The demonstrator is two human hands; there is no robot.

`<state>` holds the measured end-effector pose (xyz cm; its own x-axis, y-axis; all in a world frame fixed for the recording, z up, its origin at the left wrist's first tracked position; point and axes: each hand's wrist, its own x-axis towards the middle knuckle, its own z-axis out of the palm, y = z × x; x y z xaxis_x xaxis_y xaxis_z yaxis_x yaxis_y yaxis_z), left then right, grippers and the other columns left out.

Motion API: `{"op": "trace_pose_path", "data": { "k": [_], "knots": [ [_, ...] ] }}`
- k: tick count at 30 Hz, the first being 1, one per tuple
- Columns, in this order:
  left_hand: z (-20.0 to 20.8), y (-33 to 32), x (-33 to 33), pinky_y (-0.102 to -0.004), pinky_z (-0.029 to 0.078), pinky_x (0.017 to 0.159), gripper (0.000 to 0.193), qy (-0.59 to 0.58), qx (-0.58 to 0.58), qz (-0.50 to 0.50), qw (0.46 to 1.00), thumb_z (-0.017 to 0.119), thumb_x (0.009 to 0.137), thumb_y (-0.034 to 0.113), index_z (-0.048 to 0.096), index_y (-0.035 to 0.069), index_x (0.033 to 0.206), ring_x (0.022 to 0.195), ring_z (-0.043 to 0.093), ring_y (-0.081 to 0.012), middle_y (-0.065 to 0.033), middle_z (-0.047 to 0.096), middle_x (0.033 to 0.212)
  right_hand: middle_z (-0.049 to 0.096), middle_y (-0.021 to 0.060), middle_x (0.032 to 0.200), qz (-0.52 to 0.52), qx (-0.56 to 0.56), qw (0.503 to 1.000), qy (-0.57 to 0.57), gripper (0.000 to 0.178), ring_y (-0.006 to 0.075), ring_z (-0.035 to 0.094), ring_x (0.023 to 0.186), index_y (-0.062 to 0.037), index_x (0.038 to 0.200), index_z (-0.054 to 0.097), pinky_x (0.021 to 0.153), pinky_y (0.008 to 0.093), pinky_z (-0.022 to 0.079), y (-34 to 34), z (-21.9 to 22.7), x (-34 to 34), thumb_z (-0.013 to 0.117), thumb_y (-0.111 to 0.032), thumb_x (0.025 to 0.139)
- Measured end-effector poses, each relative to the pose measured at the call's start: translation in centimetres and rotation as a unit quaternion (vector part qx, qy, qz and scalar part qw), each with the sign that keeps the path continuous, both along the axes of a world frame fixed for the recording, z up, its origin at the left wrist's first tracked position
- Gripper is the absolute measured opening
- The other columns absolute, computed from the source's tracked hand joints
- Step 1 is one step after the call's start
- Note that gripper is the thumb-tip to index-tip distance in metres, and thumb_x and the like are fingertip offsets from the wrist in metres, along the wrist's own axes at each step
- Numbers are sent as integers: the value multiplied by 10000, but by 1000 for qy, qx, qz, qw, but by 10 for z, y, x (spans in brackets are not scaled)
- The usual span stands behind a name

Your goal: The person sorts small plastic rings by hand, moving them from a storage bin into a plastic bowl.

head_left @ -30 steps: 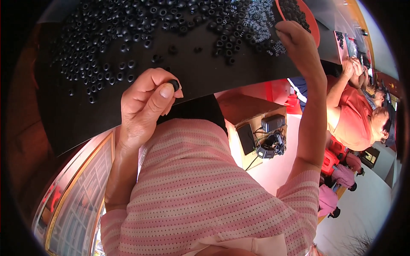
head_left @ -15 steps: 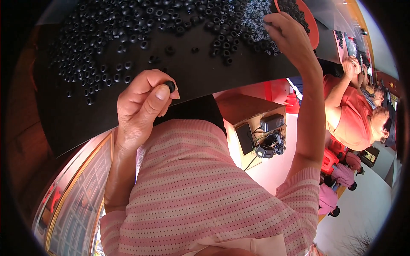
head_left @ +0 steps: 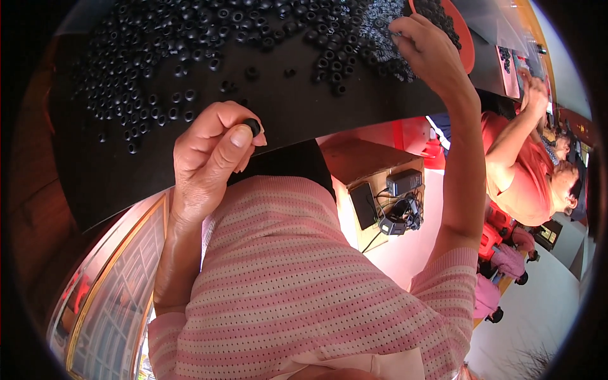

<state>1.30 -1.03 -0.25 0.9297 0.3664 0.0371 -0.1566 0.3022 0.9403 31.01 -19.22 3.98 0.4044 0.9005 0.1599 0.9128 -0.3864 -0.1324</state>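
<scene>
Between thumb and forefinger, my left hand pinches a small black hollow cap above the front edge of the dark table. My right hand reaches to the far right, its fingertips bent together over a heap of small shiny greyish pieces. Whatever those fingertips hold is too small or too hidden to make out. Many loose black caps spread across the far side and left of the table. Beside my right hand stands an orange-red bowl with small dark pieces in it.
A cardboard box stands below the table edge, with black power adapters and tangled cables on it. At the right, a person in an orange-red top works at the same row, with others beyond. A framed glass panel is at lower left.
My right hand has shifted very slightly over the greyish pieces. My left hand keeps its pinch on the black cap. The person at the right has moved their raised hands.
</scene>
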Motion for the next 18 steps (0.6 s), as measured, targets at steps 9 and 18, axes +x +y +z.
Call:
{"op": "trace_pose_path", "data": {
  "k": [9, 18],
  "knots": [
    [1, -1, -1, -175, 351, 515, 185, -2, -5, 1, 1000, 544, 973, 177, 594, -1, 972, 580, 420, -25, -19, 610, 825, 611, 138, 862, -6, -1, 999, 35, 122, 372, 583, 870, -49, 881, 596, 730, 451, 458, 7, -2, 2, 554, -159, 850],
    [3, -1, -1, -176, 359, 527, 199, 9, -11, 2, 1000, 560, 966, 202, 596, 7, 972, 589, 426, -26, -12, 607, 821, 633, 147, 895, -31, -1, 999, 31, 109, 379, 587, 893, -58, 874, 594, 734, 476, 458, 8, -2, 3, 552, -149, 834]
  ]
}}
